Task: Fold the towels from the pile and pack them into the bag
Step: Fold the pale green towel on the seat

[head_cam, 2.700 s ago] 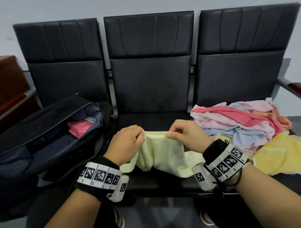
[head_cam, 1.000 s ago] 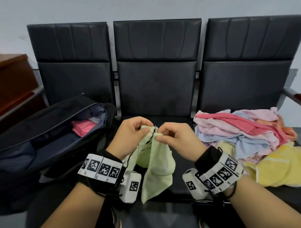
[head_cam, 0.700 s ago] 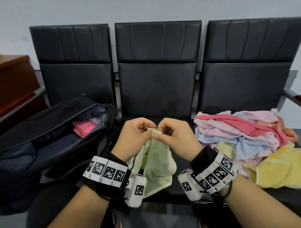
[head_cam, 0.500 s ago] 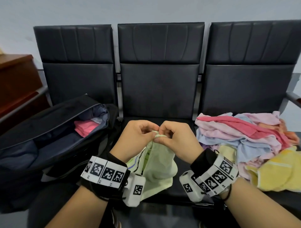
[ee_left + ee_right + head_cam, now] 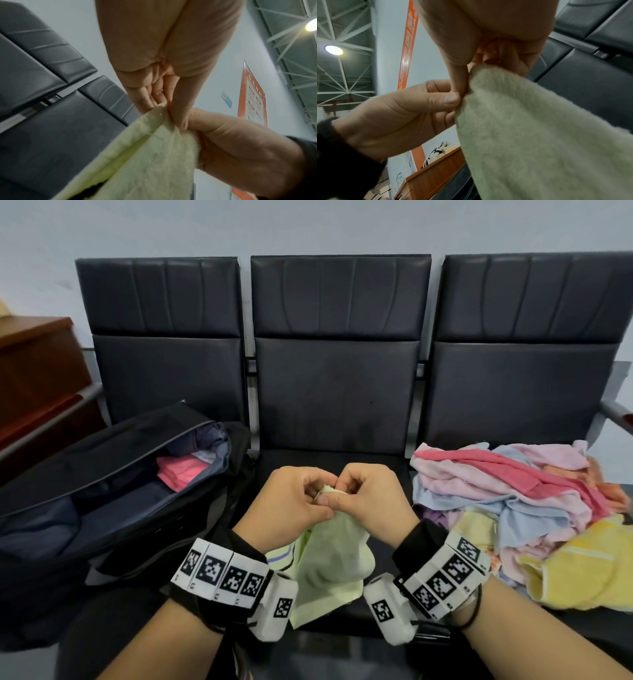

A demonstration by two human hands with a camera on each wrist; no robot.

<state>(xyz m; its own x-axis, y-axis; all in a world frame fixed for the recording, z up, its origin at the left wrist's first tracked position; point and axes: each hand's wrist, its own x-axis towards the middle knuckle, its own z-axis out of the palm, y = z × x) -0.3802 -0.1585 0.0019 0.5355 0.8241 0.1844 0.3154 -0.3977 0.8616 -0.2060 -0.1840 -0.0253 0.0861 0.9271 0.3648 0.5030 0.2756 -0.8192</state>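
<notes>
A pale green towel (image 5: 329,559) hangs folded in half over the front of the middle seat. My left hand (image 5: 291,501) and right hand (image 5: 370,494) meet above it, and both pinch its top corners together. From the left wrist view the towel (image 5: 145,162) is pinched under my left thumb, with my right hand (image 5: 240,148) beside it. The right wrist view shows the towel (image 5: 530,135) and my left hand (image 5: 402,115) pinching its edge. The open black bag (image 5: 102,491) lies on the left seat with a folded pink towel (image 5: 181,472) inside. The towel pile (image 5: 513,501) covers the right seat.
Three black padded seats (image 5: 339,392) stand in a row against a grey wall. A brown wooden counter (image 5: 30,378) is at the far left. A metal armrest (image 5: 616,416) sticks out at the right edge. A yellow towel (image 5: 582,573) lies at the pile's front.
My hands came together from apart, bringing the green towel's two top corners into one pinch. The towel went from spread wide to hanging doubled.
</notes>
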